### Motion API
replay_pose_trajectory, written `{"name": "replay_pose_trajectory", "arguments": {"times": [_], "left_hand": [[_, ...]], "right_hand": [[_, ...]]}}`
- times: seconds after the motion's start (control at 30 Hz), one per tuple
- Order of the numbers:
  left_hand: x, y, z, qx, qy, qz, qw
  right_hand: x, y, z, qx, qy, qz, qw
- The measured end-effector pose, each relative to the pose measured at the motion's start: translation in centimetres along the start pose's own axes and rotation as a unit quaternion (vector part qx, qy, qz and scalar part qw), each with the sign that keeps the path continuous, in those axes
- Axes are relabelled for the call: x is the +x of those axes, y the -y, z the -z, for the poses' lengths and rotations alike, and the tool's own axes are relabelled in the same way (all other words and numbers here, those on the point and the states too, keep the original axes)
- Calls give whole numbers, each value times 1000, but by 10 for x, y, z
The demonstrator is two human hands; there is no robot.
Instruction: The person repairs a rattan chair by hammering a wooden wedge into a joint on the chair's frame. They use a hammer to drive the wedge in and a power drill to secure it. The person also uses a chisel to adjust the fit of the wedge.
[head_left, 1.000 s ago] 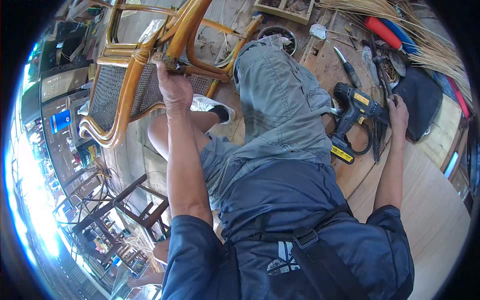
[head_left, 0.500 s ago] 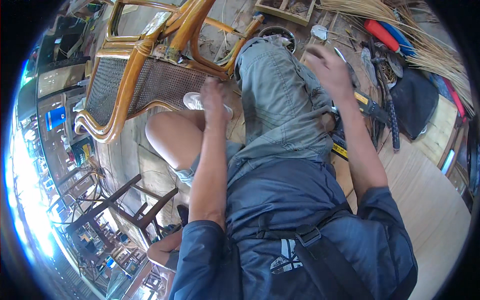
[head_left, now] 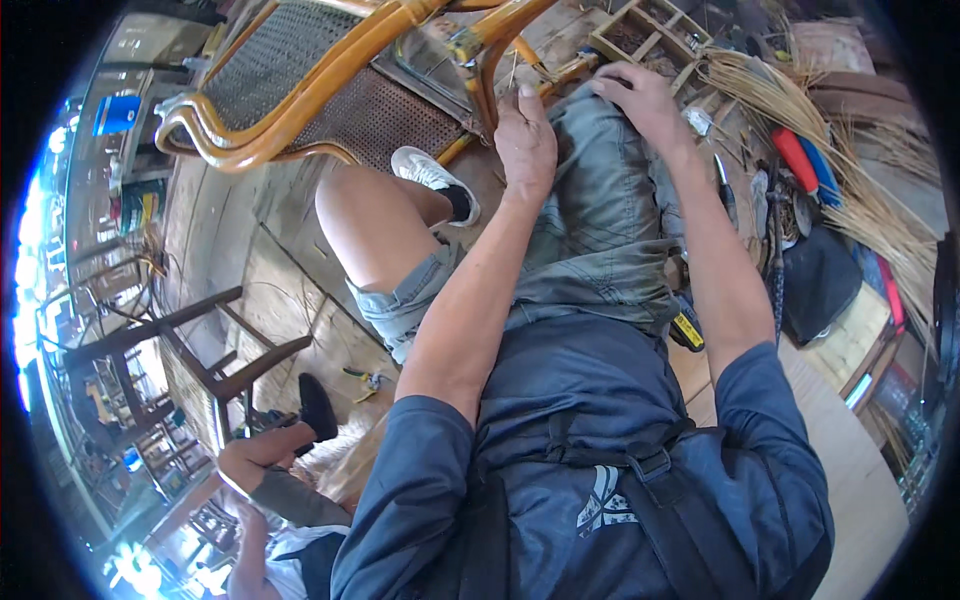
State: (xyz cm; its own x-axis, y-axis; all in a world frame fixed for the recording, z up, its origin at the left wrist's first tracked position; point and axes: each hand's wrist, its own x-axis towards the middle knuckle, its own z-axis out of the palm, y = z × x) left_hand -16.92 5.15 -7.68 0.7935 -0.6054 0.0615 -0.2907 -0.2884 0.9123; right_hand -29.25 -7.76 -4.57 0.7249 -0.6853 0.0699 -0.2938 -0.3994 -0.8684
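Note:
My left hand [head_left: 526, 148] is closed beside my raised knee, thumb upward, just right of a rattan chair's leg. A thin pale strand shows above the thumb, but I cannot tell whether the fingers grip it. My right hand [head_left: 645, 105] is over the far end of the trousered knee [head_left: 600, 190], its fingers bent together. Whatever they pinch, if anything, is too small to make out. The rattan chair [head_left: 300, 120], glossy orange-brown with a woven cane panel [head_left: 345, 115], lies tipped in front of me.
A divided wooden tray [head_left: 650, 40] lies at the far side. To the right are bundled cane strips [head_left: 835, 200], red and blue handles [head_left: 795, 160] and a black sheet [head_left: 820, 285]. A dark chair frame [head_left: 215, 365], pliers [head_left: 365, 382] and another person's leg [head_left: 270, 450] are at left.
My left hand has moved right and farther forward, next to the knee. The right hand has shifted slightly forward and left onto the knee. The view has turned, revealing more of the other person.

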Motion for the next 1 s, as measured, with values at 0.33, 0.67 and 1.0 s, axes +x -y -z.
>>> {"name": "replay_pose_trajectory", "arguments": {"times": [0.33,0.67,1.0], "left_hand": [[-102,0,64,-92,231,-12,969],[-100,1,78,-76,229,-19,970],[47,-47,164,416,-158,-346,826]], "right_hand": [[-212,31,10,-29,25,-142,989],[-184,43,-1,65,-157,-158,973],[-108,34,-43,33,-141,-60,988]]}}
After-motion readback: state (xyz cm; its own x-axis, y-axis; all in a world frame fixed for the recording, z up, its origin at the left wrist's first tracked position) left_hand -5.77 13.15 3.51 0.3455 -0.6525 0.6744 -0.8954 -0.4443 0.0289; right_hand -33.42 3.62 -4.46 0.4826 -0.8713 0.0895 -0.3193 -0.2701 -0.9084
